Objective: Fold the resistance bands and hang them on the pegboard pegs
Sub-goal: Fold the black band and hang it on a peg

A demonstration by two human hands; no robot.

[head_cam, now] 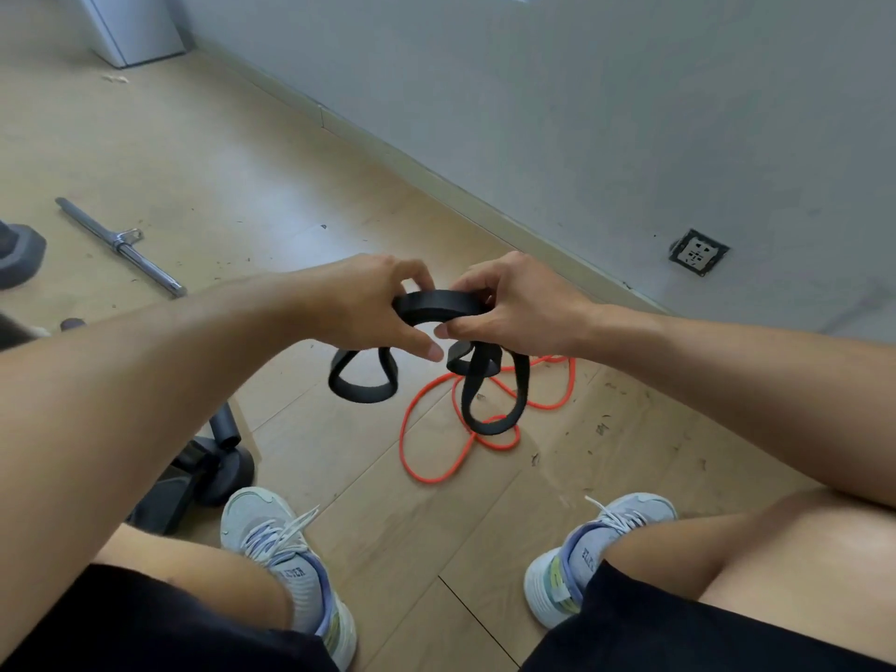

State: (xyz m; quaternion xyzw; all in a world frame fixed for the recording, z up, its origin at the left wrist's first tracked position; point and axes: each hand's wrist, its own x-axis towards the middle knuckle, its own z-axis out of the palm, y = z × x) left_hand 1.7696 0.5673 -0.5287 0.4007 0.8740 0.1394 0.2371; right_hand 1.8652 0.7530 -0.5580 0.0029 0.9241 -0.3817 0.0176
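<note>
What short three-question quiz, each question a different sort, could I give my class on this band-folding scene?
1. True or false: both hands, left hand and right hand, grip the black band.
2. Where is the orange band? A) on a peg B) on the floor C) over a knee
3. Fill in: the metal bar lies on the floor to the person's ____.

Key: 1 true; 2 B; 3 left
</note>
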